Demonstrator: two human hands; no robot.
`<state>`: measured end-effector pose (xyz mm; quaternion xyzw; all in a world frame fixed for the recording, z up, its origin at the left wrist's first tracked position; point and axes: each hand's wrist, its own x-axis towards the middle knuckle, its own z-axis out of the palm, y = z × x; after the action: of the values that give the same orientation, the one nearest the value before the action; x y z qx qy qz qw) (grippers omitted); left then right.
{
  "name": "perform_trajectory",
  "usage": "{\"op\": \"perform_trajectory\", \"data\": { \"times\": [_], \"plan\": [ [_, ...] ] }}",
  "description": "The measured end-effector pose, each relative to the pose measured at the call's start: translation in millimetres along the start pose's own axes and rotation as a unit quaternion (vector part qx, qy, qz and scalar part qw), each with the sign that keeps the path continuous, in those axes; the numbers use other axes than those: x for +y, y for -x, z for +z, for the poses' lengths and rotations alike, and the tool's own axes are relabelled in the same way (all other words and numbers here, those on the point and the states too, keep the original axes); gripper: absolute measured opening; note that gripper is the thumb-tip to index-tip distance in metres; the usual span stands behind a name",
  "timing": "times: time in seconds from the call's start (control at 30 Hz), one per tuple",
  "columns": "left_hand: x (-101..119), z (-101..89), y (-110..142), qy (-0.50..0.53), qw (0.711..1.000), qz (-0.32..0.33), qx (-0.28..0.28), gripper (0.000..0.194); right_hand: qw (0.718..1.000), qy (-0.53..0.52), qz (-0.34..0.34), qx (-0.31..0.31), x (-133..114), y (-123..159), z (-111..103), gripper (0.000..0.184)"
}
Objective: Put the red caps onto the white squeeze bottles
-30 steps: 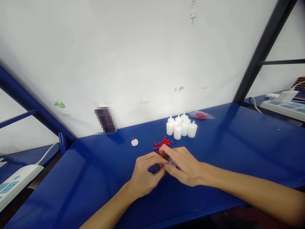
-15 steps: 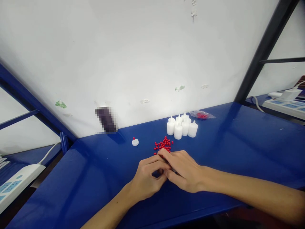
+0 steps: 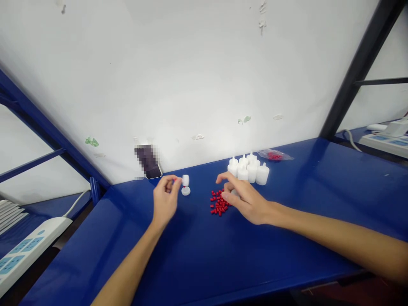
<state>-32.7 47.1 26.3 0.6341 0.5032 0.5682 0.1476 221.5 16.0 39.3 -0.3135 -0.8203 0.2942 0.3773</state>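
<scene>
My left hand (image 3: 165,196) pinches a small white dropper bottle (image 3: 185,180) by its red tip, thumb against fingers. The bottle is held tilted just above a round white piece (image 3: 185,191), whose red tip is mostly hidden. Over the right side of a pile of small red caps (image 3: 219,206) hovers my right hand (image 3: 248,202), index finger stretched out and the other fingers curled. Something whitish, apparently another bottle (image 3: 235,192), shows in that curl, largely covered. Behind the hand stand several white nozzle bottles (image 3: 262,174) in a cluster.
A clear bag with red caps (image 3: 274,156) lies at the back of the blue table (image 3: 204,263). A phone (image 3: 153,170) leans on the wall. White power strips (image 3: 30,248) lie beyond the left and right table edges. Blue and dark frame posts flank the table.
My hands have parted. The left moved left and away from me with a white bottle; the right moved back over the red caps. The view has shifted slightly.
</scene>
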Motion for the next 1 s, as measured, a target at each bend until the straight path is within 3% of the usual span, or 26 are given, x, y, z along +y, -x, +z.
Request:
{"op": "perform_trajectory", "data": {
  "times": [0.07, 0.17, 0.27, 0.43, 0.53, 0.63, 0.8, 0.9, 1.0],
  "plan": [
    [-16, -10.7, -16, -0.016, 0.999, -0.021, 0.030, 0.025, 0.999, -0.038, -0.007, -0.011, 4, 10, 0, 0.025],
    [-29, -16.4, -25, -0.029, 0.998, -0.025, 0.041, 0.027, 0.992, -0.086, -0.034, -0.086, 4, 24, 7, 0.019],
    [-31, -11.6, -21, -0.037, 0.999, -0.015, 0.010, 0.024, 0.973, -0.139, -0.056, -0.177, -4, 29, 15, 0.020],
    [-30, -3.6, -16, -0.088, 0.994, 0.031, -0.061, 0.024, 0.955, -0.156, 0.006, -0.253, -19, 29, 20, 0.019],
    [-32, -2.6, -17, -0.128, 0.988, 0.025, -0.078, 0.026, 0.967, -0.080, 0.008, -0.242, -22, 29, 22, 0.017],
    [-34, -1.8, -17, -0.164, 0.982, 0.015, -0.091, 0.027, 0.981, 0.032, -0.013, -0.189, -17, 30, 24, 0.008],
    [-36, 0.2, -17, -0.167, 0.980, 0.020, -0.108, 0.027, 0.976, 0.169, -0.032, -0.133, -1, 32, 30, 0.039],
    [-31, -0.4, -16, -0.168, 0.982, 0.042, -0.071, 0.026, 0.973, 0.194, -0.039, -0.120, 4, 34, 32, 0.048],
    [-19, -0.2, -8, -0.199, 0.974, 0.100, -0.039, 0.020, 0.969, 0.196, -0.058, -0.141, 3, 35, 30, 0.032]
  ]
}}
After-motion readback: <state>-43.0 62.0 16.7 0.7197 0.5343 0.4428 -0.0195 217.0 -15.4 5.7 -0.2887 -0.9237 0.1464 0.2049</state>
